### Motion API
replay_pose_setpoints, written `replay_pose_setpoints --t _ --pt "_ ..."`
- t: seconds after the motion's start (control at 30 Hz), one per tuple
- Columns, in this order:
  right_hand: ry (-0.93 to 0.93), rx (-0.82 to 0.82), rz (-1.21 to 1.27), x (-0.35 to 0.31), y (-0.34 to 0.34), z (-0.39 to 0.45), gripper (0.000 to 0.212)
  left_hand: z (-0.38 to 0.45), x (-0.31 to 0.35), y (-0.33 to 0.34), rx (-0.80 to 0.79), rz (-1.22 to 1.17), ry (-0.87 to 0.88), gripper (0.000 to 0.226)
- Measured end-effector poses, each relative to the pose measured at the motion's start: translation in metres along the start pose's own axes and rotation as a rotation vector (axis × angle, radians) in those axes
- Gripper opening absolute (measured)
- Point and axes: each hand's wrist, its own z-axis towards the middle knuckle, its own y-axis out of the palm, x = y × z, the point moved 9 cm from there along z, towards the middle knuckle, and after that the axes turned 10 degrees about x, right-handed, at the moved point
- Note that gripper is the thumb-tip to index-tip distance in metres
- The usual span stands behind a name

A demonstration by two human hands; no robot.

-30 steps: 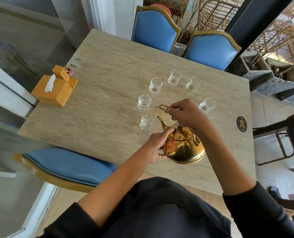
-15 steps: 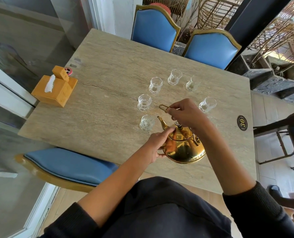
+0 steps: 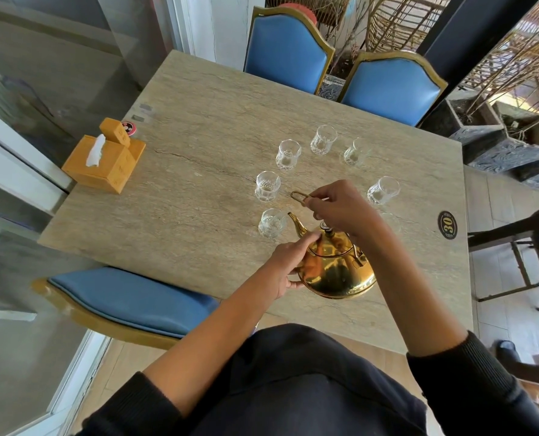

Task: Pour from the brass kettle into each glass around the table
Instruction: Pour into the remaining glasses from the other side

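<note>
1. Right hand (image 3: pixel 340 209), frame centre, clenched round the kettle's handle (image 3: pixel 299 196). We see the handle loop poke out left of the fist. We judge this the carrying grip for tipping.
2. Left hand (image 3: pixel 288 262) just below it, fingers straight, index laid on the lid rim, thumb under the kettle's side. Not grasping, only pressing. We'd guess it steadies the lid so it won't slip in the pour.
3. Kettle (image 3: pixel 340 272) lower centre, tilted, spout (image 3: pixel 296 223) aimed up-left at the nearest glass (image 3: pixel 271 223). Whether its base touches the table (image 3: pixel 183 215) we can't tell.
4. Spout tip just beside that glass's rim. No stream visible, so pouring not confirmed.
5. Other glasses (image 3: pixel 323 140) ring the middle of the frame, upright, well apart; liquid level unclear. One right of the hand is mostly hidden.
6. Tissue box (image 3: pixel 104 163) left edge, clear of the work.
</note>
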Motion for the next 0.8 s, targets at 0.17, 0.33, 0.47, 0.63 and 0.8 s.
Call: replay_pose_setpoints --t 0.17,0.33,0.47,0.63,0.8 --pt "-0.008 0.030 0.047 0.007 0.002 -0.005 0.024 0.002 -0.003 -0.004 0.011 0.008 0.004 0.068" --pt "-0.012 0.079 0.142 0.016 -0.002 -0.020 0.022 0.012 -0.005 -0.012 0.046 0.015 0.041 0.068" --pt "0.000 0.094 0.191 0.027 -0.004 -0.035 0.022 0.015 -0.011 -0.014 0.055 0.026 0.066 0.068" --pt "0.070 0.066 0.252 0.050 -0.004 -0.053 0.022 0.011 -0.029 -0.003 0.030 0.053 0.045 0.068" --pt "0.119 0.030 0.199 0.069 -0.001 -0.068 0.023 0.006 -0.059 0.012 0.000 0.072 0.003 0.079"
